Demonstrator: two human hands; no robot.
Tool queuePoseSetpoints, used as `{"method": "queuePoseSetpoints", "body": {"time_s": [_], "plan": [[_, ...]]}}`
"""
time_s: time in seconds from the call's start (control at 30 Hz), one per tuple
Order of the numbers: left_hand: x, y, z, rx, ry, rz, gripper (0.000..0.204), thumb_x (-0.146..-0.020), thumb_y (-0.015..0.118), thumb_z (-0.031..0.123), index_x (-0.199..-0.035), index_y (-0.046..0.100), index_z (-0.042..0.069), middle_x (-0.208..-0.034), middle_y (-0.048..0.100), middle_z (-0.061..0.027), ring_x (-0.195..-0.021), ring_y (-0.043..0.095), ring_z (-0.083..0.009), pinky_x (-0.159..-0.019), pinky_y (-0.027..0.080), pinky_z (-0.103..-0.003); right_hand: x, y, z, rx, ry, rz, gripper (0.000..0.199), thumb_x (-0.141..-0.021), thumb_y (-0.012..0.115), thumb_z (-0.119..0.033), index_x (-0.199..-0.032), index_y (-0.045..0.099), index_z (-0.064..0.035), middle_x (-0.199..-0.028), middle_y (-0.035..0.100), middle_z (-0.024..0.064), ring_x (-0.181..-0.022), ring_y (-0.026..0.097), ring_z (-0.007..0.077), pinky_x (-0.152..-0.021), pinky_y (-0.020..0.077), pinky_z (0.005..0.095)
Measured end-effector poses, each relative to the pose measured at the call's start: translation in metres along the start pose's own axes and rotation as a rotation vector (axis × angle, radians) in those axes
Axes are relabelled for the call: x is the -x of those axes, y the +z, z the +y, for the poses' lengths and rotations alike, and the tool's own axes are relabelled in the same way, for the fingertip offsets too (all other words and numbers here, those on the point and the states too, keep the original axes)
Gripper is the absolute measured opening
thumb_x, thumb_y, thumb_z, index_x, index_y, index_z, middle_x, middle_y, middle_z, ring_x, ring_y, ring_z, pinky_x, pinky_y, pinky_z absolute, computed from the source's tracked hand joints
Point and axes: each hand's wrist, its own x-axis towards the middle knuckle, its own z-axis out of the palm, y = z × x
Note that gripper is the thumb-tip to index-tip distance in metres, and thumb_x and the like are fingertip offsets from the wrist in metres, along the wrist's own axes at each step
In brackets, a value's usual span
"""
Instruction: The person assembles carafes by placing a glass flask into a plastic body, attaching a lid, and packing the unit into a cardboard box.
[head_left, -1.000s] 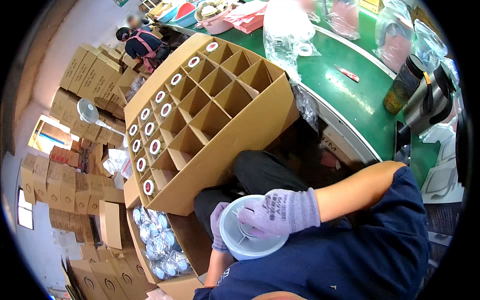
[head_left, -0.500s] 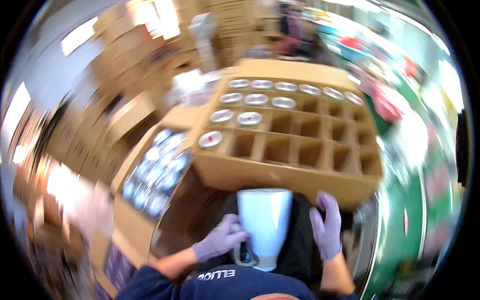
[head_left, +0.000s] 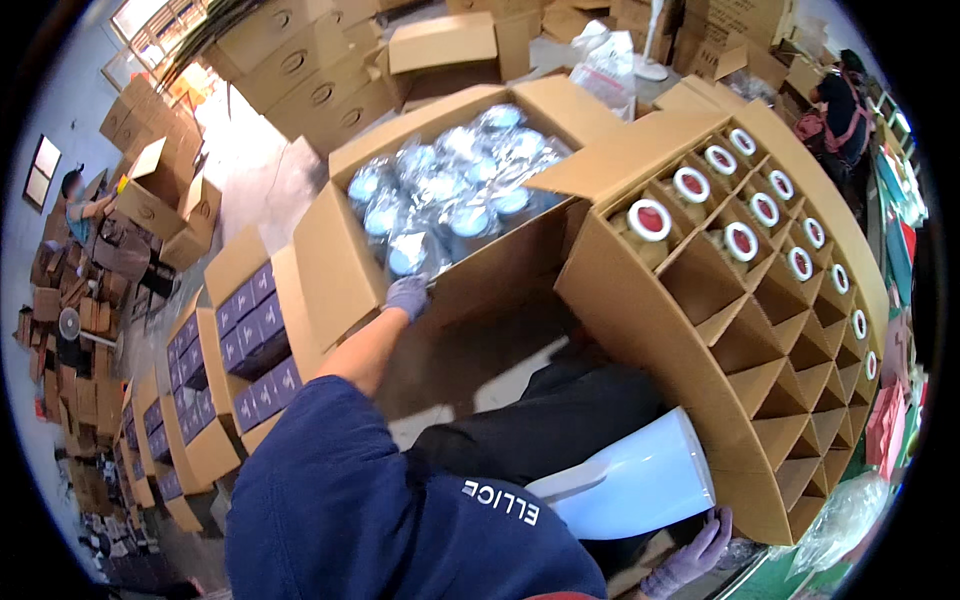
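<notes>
Two gloved hands had shared one pale blue tumbler half a second before, gripping it upright over the lap; now they had parted. The right hand alone kept the tumbler, fingers curled under its wide end, the cup lying tilted across the dark trousers just beside the divided carton. The left hand had stretched out to the open box of wrapped tumblers, fingers bent at its near rim and touching the closest clear-wrapped piece; whether it had closed on that wrap could not be told. That shift read as one cup ready in hand while another was being fetched. The carton's upper cells held capped tumblers with red-and-white tops; the lower cells nearest the knee stood unfilled.
</notes>
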Motion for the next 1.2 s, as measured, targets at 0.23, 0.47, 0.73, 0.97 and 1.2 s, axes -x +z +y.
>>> {"method": "queuePoseSetpoints", "body": {"time_s": [0.23, 0.47, 0.73, 0.97, 1.2], "plan": [[0.028, 0.031, 0.03, 0.249, 0.202, 0.241, 0.029, -0.085, 0.071, 0.029, -0.105, 0.061, 0.01, -0.098, 0.071, -0.0178, -0.094, 0.068, -0.0373, -0.082, 0.053, -0.047, -0.013, 0.054, -0.063, 0.049, -0.153, -0.109, 0.037, -0.106, 0.047, -0.017, -0.132, 0.057, 0.0077, -0.128, 0.062, 0.0179, -0.117, 0.059, 0.0262, -0.104, 0.0449, 0.0366], [0.069, -0.162, 0.07, 1.013, 0.364, 0.238, 0.029, -0.088, 0.07, 0.015, -0.113, 0.067, 0.001, -0.099, 0.073, -0.0101, -0.089, 0.068, -0.0171, -0.081, 0.056, -0.031, -0.042, 0.051, -0.126, 0.101, -0.348, -0.037, 0.047, -0.099, 0.057, -0.017, -0.138, 0.05, 0.0085, -0.131, 0.06, 0.0207, -0.116, 0.061, 0.0289, -0.103, 0.0481, 0.0411], [0.205, -0.328, 0.266, 0.99, 1.553, -0.06, 0.071, -0.08, 0.081, 0.026, -0.138, 0.048, 0.001, -0.12, 0.062, -0.0158, -0.108, 0.063, -0.023, -0.095, 0.051, -0.035, -0.102, 0.149, -0.295, -0.364, -0.466, -0.372, 0.033, -0.094, 0.067, -0.018, -0.118, 0.063, 0.0043, -0.11, 0.069, 0.0105, -0.096, 0.066, 0.0163, -0.083, 0.0538, 0.0322], [0.2, -0.236, 0.258, 0.21, 1.553, 0.394, 0.117, -0.069, 0.089, 0.046, -0.156, 0.025, -0.001, -0.156, 0.031, -0.0247, -0.145, 0.03, -0.0408, -0.121, 0.023, -0.052, -0.233, 0.037, -0.265, -0.93, -0.271, -0.21, 0.026, -0.095, 0.067, -0.014, -0.115, 0.064, 0.0023, -0.103, 0.07, 0.0102, -0.093, 0.069, 0.0231, -0.084, 0.0583, 0.0354], [0.214, -0.215, 0.4, 1.249, 1.215, 0.435, 0.047, -0.084, 0.078, 0.023, -0.122, 0.062, 0.0, -0.104, 0.071, -0.0153, -0.095, 0.069, -0.0228, -0.085, 0.054, -0.036, -0.096, 0.034, -0.235, -0.234, -0.751, -0.027, 0.142, -0.064, 0.092, -0.044, -0.158, -0.005, -0.0005, -0.166, 0.005, 0.0221, -0.152, 0.016, 0.0409, -0.122, 0.0198, 0.0507]]}}
